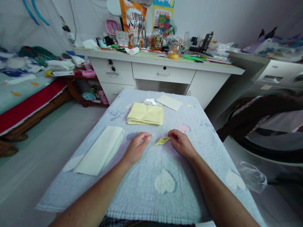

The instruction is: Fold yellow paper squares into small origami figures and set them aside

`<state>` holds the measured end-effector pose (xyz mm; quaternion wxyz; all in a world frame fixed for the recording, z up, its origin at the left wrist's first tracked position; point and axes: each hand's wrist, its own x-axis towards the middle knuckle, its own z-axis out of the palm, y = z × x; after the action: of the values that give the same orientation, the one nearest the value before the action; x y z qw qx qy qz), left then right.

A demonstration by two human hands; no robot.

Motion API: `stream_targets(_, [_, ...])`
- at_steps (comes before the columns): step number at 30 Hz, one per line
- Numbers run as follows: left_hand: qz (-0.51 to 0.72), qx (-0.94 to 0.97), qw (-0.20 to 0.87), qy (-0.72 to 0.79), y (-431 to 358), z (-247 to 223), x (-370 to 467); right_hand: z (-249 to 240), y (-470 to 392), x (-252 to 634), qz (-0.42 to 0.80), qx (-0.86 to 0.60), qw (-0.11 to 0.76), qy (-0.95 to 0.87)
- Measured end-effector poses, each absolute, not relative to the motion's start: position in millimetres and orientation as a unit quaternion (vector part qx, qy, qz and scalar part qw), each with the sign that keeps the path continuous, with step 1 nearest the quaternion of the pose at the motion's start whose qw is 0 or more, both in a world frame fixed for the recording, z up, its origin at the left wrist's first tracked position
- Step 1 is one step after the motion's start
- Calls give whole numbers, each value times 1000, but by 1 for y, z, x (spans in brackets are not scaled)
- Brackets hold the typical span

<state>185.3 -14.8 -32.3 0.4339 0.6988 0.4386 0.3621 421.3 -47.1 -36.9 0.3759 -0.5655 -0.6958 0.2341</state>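
Note:
A small folded yellow paper (162, 141) is pinched at its right tip by my right hand (181, 142). To its left, my left hand (138, 145) hovers over the cloth with its fingers curled and thumb near the fingertips; whether something small is between them is too small to tell. Beyond both hands lies a stack of yellow paper sheets (145, 113) with crease lines on the top sheet. A pale folded paper bundle (100, 151) rests left of my left hand.
The table has a light blue cloth (146, 201) with hearts. A crumpled white wrapper (149, 101) and a grey-white card (169, 102) lie behind the stack. A cluttered white desk (163, 74) stands beyond; a washing machine (279, 75) is at right.

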Motion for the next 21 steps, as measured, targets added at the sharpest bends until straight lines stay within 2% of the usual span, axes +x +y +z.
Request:
stream_targets(3, [368, 689, 445, 437, -14, -33, 185, -35, -49, 424, 254, -573, 380, -680])
stream_targets(6, [362, 692, 445, 438, -15, -34, 185, -33, -49, 427, 259, -561, 348, -705])
stream_targets(12, [328, 730, 432, 416, -21, -35, 188, -30, -46, 423, 187, -566, 290, -749])
stream_targets(17, [305, 769, 424, 368, -26, -33, 191, -23, -51, 410, 213, -577, 300, -730])
stream_targets(21, [324, 720, 474, 390, -25, -37, 194, -22, -58, 397, 270, -581, 344, -686])
